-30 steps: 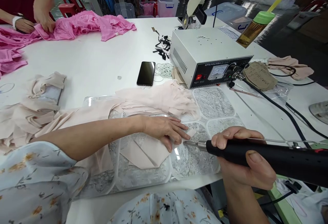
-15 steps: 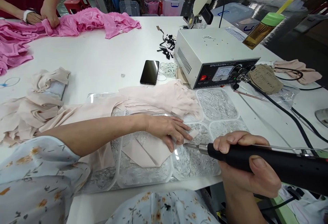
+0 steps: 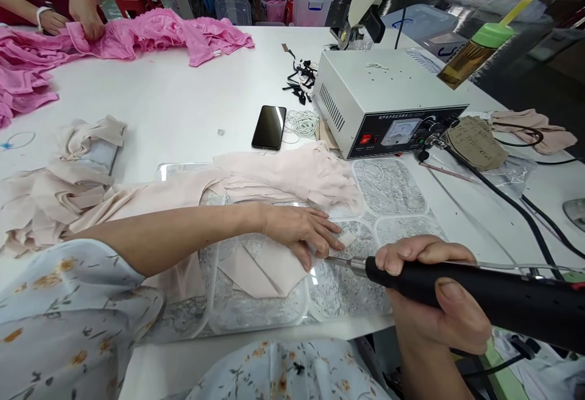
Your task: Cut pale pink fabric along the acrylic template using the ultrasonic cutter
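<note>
My left hand [image 3: 299,232] lies flat, fingers stretched out, pressing a folded piece of pale pink fabric [image 3: 262,269] onto a clear, scratched cutting plate [image 3: 347,293]. My right hand [image 3: 434,302] is wrapped round a black hand-held cutting tool [image 3: 479,299]. Its thin metal tip [image 3: 338,260] touches the fabric edge just below my left fingertips. More pale pink fabric [image 3: 292,174] is heaped beyond my left hand.
A grey control box [image 3: 384,98] with a meter stands at the back right, cables [image 3: 503,199] running from it. A black phone [image 3: 269,127], white elastic loops [image 3: 301,123] and black scraps [image 3: 299,77] lie behind. Another person's hands [image 3: 85,10] handle bright pink fabric [image 3: 150,37] at the far left.
The tool tip has crept slightly left toward my left fingertips. My left hand stays flat on the fabric. The other person's hands have shifted on the bright pink fabric.
</note>
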The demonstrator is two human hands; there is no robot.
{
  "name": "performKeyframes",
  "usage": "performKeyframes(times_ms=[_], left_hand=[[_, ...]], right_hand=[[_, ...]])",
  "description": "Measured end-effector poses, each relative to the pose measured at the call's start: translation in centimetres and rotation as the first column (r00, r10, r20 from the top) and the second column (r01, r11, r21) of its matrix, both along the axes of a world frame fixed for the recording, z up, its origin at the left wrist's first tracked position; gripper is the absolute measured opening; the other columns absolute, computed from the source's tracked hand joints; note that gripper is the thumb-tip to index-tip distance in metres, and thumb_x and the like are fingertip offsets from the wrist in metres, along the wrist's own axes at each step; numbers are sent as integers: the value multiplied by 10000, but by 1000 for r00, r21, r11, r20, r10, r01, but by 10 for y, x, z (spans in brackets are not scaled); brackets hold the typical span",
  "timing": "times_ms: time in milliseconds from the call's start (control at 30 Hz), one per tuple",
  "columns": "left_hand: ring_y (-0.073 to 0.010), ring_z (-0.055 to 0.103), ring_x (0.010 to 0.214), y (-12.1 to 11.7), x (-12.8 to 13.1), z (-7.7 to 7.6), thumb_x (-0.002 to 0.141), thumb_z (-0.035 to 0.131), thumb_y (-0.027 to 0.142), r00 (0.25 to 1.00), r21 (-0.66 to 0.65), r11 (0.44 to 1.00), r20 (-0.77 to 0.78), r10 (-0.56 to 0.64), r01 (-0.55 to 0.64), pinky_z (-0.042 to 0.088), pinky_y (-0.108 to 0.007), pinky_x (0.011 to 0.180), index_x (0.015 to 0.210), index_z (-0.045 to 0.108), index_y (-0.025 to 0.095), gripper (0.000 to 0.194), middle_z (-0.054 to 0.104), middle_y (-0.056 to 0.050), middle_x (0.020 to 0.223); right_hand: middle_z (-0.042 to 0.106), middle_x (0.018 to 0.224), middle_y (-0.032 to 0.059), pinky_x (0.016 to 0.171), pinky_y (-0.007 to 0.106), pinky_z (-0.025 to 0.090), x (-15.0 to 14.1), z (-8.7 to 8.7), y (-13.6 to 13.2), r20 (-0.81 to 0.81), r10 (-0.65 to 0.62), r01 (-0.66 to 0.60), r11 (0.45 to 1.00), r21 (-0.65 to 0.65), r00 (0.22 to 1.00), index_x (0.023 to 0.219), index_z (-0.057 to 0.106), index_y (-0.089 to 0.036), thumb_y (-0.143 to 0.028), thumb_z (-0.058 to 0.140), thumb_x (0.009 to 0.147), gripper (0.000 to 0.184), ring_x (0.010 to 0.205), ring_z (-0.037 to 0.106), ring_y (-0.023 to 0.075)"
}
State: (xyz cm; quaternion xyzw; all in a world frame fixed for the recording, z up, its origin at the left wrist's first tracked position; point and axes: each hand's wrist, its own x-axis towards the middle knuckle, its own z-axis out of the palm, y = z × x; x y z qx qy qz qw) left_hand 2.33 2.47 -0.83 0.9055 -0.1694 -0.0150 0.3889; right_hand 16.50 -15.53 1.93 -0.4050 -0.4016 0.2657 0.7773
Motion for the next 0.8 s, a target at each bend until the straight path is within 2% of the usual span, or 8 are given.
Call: performKeyframes(times_ms=[233,433,633,800], left_hand=[[-239,381,1407,1,0,-3,772,797,247,998,-10,1000,-61,-14,13,165,-350,1207,814,694,226,114,574,-12,1376],[-226,405,1391,-1,0,2,740,818,221,999,28,1000,-38,8,-7,207,-362,1204,795,704,252,131,590,23,1352],[-203,367,1413,-1,1,5,750,812,228,995,45,999,-99,14,-10,191,-355,1215,813,712,274,127,565,55,1369],[-206,424,1380,0,-1,-1,721,833,218,1000,-7,1000,1,16,-16,223,-342,1200,795,714,269,149,595,56,1338]], right_hand=[[583,748,8,508,327,499,-7,2,-2,-27,28,-29,999,-16,999,828,627,-166,-296,617,747,154,526,566,125],[579,761,17,500,337,489,-8,1,-2,-36,46,-47,999,-17,998,850,629,-166,-281,599,756,151,533,558,129],[580,777,23,516,353,500,-9,-2,-2,-20,68,-68,997,-21,998,863,628,-170,-278,597,763,151,551,560,136],[579,774,16,527,341,509,-9,0,-1,12,86,-85,996,-11,996,860,630,-167,-258,582,784,128,550,571,131]])
